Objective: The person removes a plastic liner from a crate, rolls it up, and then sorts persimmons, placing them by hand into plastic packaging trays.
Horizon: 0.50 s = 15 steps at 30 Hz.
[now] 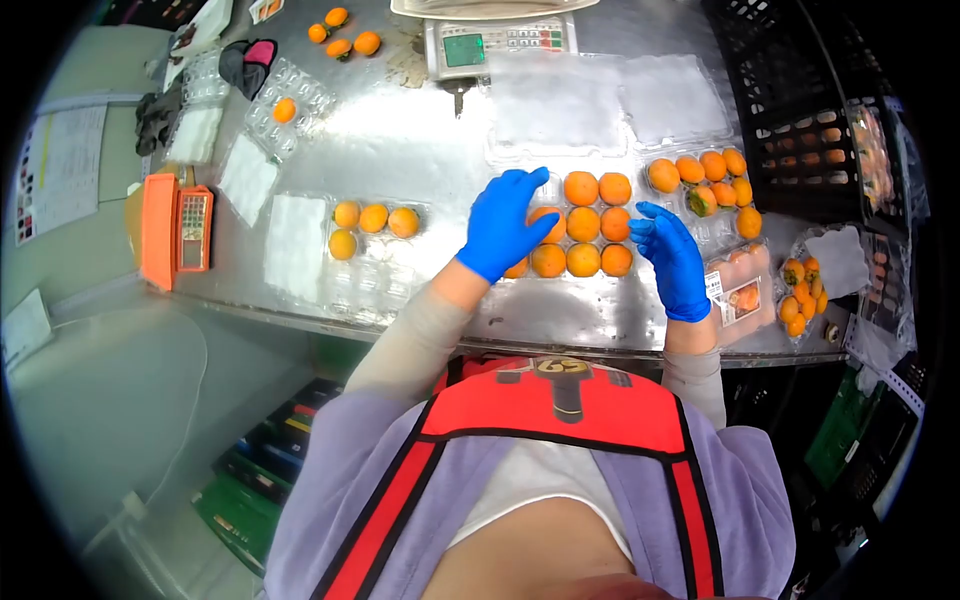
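Observation:
A clear plastic tray of orange persimmons [582,224] sits in front of me, the fruit set in rows. My left hand [503,222], in a blue glove, lies over the tray's left side with its fingers stretched out. It partly covers a persimmon [543,224] at the left of the middle row; whether it touches the fruit I cannot tell. My right hand [672,262], also blue-gloved, is at the tray's right side, fingers apart and slightly bent, close to a persimmon [615,223]. Nothing shows in its grasp. The tray's clear lid [558,105] is folded back behind the fruit.
A part-filled tray [375,280] lies left, another with persimmons [713,165] right. A scale [500,45] stands behind, and an orange device [178,232] at the left edge. Black crates [790,100] rise at right beside a labelled closed pack [740,292].

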### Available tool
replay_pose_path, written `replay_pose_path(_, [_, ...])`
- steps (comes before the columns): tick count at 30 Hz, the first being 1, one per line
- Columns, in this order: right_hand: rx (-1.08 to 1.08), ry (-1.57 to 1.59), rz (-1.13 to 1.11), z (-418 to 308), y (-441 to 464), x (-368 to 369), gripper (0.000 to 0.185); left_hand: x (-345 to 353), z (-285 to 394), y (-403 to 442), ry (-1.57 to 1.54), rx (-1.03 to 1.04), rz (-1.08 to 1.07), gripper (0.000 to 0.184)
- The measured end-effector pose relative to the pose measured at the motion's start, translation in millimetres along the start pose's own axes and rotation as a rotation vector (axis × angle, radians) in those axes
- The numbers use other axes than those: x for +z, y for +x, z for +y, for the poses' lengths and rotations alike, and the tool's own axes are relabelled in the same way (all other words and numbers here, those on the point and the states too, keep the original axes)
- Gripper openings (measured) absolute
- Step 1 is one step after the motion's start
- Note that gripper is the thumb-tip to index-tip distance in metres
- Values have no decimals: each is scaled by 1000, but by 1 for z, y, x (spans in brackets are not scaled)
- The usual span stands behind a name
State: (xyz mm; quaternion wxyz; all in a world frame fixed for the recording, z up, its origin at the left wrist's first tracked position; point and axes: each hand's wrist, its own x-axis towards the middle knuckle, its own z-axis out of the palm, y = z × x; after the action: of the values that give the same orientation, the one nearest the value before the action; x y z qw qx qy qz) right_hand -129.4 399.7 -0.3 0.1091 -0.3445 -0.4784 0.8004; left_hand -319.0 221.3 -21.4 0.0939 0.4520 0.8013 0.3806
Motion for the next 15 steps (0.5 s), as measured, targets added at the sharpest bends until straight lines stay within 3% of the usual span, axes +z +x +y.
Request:
replay_pose_path(5, [29,7,-49,3,-16,-22,38,38,27,37,179,-5,-86,50])
replay_pose_path(8, [29,37,-80,3,-25,-31,34,52,29,51,392,-95,-273,44])
replay_pose_path(9, [27,35,-105,4,-28,-36,34,53,32,60,409,-79,-265,44])
replay_pose_path(12, [32,50,-131,2,-32,-42,34,48,30,72,447,-120,-516,38])
replay_pose_path(15, [55,70,-183,0,-31,-46,34,40,21,68,314,-101,-464,43])
